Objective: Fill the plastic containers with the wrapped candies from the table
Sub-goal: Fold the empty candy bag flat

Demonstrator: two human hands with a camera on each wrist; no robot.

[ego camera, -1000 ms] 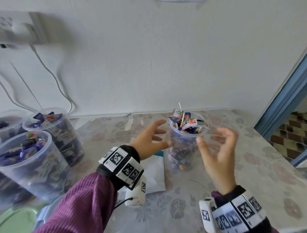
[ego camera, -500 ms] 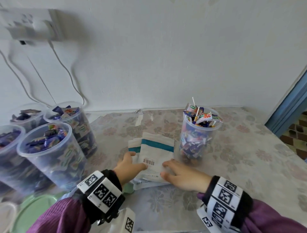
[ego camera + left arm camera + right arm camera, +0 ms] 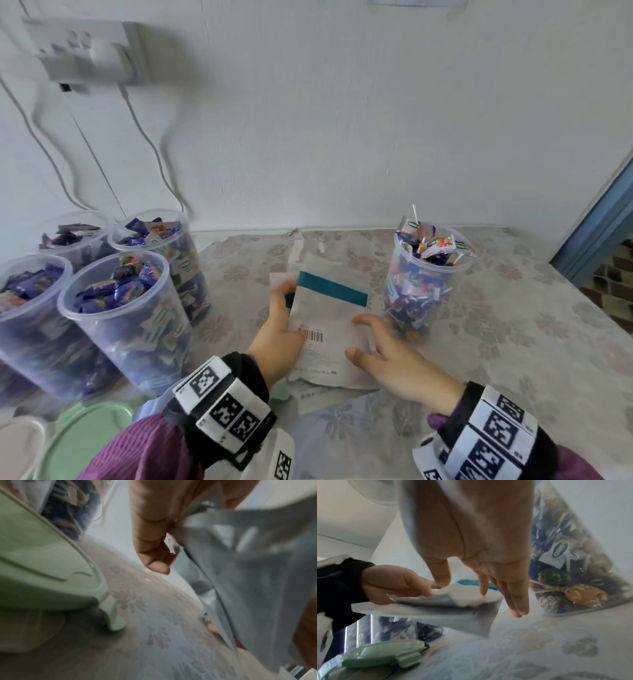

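Wall: white, with a socket block high on the left and cables hanging from it.
Bench: floral cloth running up to the wall.
Pouch: white with a teal band and a barcode, lifted off the bench between both hands; a second one peeks out behind it.
Left hand: grip pinching the pouch's left edge — thumb on top by the barcode, fingers curled under.
Right hand: grip spread, fingers straight, thumb and forefinger touching the pouch's right side.
Tub: clear plastic, just right of the pouch, heaped with candies — lollipop sticks poke above the rim.
Other tubs: four on the left, well apart from the pouch, all full of wrapped candies.
Lids: green, lying at the near-left edge.
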